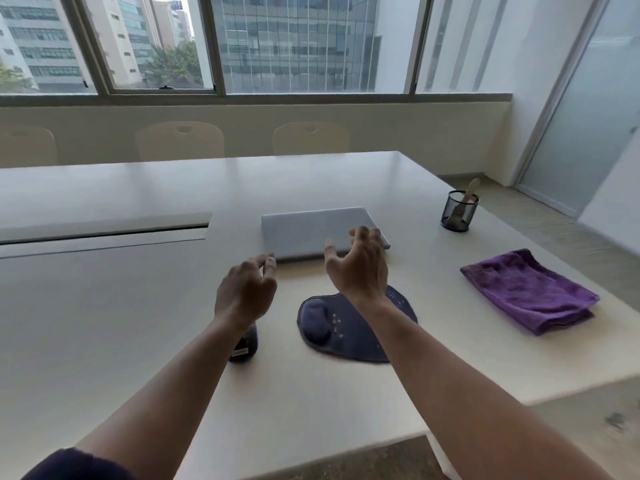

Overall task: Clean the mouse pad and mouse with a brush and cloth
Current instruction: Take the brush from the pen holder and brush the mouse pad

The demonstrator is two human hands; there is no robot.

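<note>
A dark blue mouse pad [349, 336] with a raised wrist rest lies on the white table [121, 306]; my right forearm covers its right side. A dark mouse [246, 348] sits to its left, partly hidden under my left wrist. My left hand [246, 292] hovers above the mouse, fingers loosely curled, holding nothing. My right hand [360, 268] is raised above the pad's far edge with fingers spread and empty. A folded purple cloth [528, 291] lies at the right. A brush handle [469, 192] sticks out of a black mesh cup [459, 213] at the far right.
A closed grey laptop [311, 230] lies just beyond my hands. A long cable slot [104, 233] runs across the table at the left. Chairs [311, 138] stand along the far edge under the windows. The table's right edge drops to the floor near the cloth.
</note>
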